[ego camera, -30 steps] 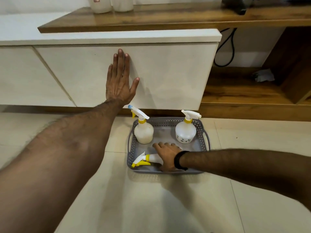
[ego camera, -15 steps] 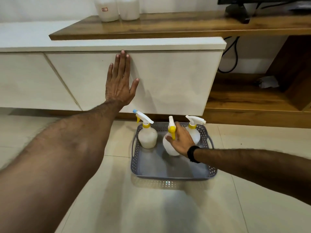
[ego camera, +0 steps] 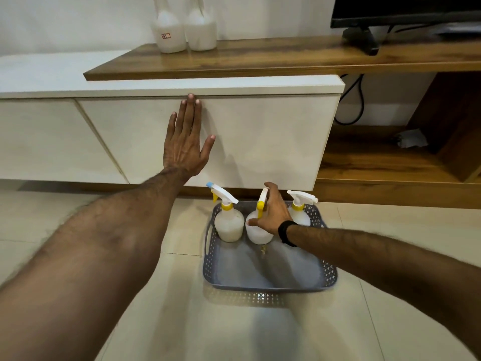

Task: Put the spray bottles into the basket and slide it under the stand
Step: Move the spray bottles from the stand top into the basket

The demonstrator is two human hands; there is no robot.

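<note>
Three bottles (ego camera: 229, 225) stand in the basket (ego camera: 263, 282), my right hand (ego camera: 273, 214) gripping the middle one, left hand (ego camera: 186, 144) spread flat; next, I slide it under.

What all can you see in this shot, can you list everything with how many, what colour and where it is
spray bottles: 3, white with yellow collars, upright in a row at the far end of the basket
basket: 1, grey perforated plastic, on the floor in front of the stand
stand: 1, white fronts with a wood top, along the wall
jugs: 2, white, on the wood top at the back
monitor: 1, black, on the wood top, upper right
cable: 1, black, hanging behind the stand on the right
crumpled object: 1, pale, on the lower wood shelf, right
floor: pale tiles
left hand: flat against the white front
right hand: on the middle bottle, dark wristband
</note>
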